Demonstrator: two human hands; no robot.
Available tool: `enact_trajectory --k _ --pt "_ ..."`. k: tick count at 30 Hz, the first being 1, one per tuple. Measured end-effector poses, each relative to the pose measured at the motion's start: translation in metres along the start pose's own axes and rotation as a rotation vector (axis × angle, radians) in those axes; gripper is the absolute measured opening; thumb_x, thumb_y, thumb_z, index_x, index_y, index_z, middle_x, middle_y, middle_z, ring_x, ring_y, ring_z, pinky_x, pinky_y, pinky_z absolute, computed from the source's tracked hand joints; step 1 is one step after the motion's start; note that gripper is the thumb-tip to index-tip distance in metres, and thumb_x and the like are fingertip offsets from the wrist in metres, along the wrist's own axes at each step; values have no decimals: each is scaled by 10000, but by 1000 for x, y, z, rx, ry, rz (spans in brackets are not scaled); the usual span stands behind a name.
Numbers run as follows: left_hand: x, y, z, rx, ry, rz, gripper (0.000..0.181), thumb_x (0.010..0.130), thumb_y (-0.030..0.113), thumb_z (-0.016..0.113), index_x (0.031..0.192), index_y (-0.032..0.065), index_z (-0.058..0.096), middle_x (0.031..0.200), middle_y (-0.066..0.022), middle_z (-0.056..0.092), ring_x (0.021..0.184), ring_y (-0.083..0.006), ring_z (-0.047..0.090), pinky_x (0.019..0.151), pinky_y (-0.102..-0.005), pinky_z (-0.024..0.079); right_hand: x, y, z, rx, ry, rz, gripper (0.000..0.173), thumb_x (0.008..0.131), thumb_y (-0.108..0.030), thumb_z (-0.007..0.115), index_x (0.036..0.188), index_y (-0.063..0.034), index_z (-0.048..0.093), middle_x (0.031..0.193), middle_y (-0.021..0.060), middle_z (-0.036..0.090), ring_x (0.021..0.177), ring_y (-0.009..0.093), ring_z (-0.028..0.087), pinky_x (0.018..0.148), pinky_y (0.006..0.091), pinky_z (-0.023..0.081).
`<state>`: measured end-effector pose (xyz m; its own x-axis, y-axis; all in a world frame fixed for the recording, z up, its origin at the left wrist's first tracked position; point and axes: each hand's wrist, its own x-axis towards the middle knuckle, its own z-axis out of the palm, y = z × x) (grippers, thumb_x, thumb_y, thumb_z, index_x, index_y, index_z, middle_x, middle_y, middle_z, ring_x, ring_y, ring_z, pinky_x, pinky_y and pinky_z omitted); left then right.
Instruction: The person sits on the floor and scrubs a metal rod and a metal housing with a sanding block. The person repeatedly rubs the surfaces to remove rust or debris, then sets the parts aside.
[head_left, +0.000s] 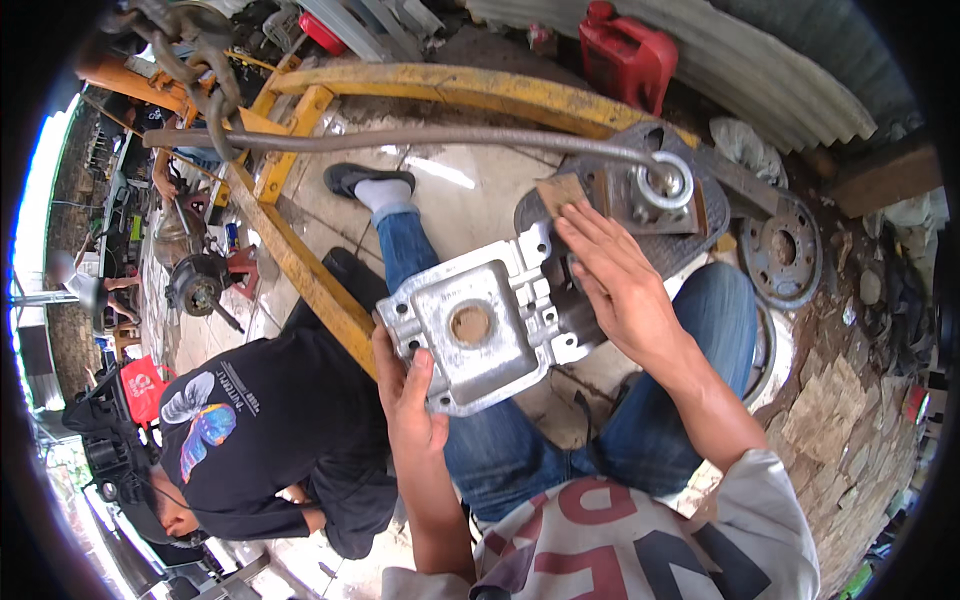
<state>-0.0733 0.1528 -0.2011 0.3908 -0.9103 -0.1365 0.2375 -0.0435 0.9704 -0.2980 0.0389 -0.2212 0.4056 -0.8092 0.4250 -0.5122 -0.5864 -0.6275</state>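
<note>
My left hand grips the left end of a silver cast-metal housing cover, thumb on top and fingers round its edge. The cover has a rectangular raised centre with a round hole, and several bolt holes along its flanges. At the cover's far right end, my right hand lies with fingers extended and close together. A brown sheet, apparently sandpaper, sticks out beyond its fingertips, partly hidden beneath them. Below the right hand shows a dark section whose link to the cover I cannot tell.
A yellow steel frame crosses ahead, with a metal bar and a hanging chain. Right of it stand a dark metal base and a round plate. A red jerrycan is behind. A person in black crouches at left.
</note>
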Motion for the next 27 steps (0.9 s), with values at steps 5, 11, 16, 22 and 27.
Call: enact_trajectory --k 5,11,16,22,27 --pt "10 -1 17 -59 121 -106 719 897 165 670 1480 -24 294 1316 -136 531 1160 -192 559 962 -319 463 -2 -16 -13 -5 -212 -218 486 852 -73 637 1333 -54 571 1427 121 528 1349 275 473 1115 460 377" --pt "-2 19 2 91 135 -171 577 916 152 616 1426 5 391 1282 -126 578 1115 -208 624 903 -336 538 -9 -8 8 223 -90 -52 501 833 -65 651 1327 -47 572 1426 145 520 1351 279 469 1112 484 364" --pt "3 52 29 148 169 -211 584 916 128 604 1437 11 367 1276 -155 574 1087 -215 631 867 -331 547 5 16 4 236 -5 108 482 836 -71 646 1314 -53 585 1411 113 544 1370 269 449 1122 512 329" --pt "-29 10 7 220 180 36 622 936 203 607 1470 42 332 1343 -214 504 1168 -275 584 897 -365 536 18 7 -14 206 -113 -40 449 847 -85 642 1291 -29 592 1400 128 545 1345 267 471 1126 499 317" --pt "-36 1 2 381 231 176 556 930 354 616 1388 70 480 1390 -286 421 1258 -409 490 1016 -494 454 11 -5 -9 259 -150 -186 460 849 -89 638 1298 -12 579 1395 133 546 1336 264 479 1116 496 335"
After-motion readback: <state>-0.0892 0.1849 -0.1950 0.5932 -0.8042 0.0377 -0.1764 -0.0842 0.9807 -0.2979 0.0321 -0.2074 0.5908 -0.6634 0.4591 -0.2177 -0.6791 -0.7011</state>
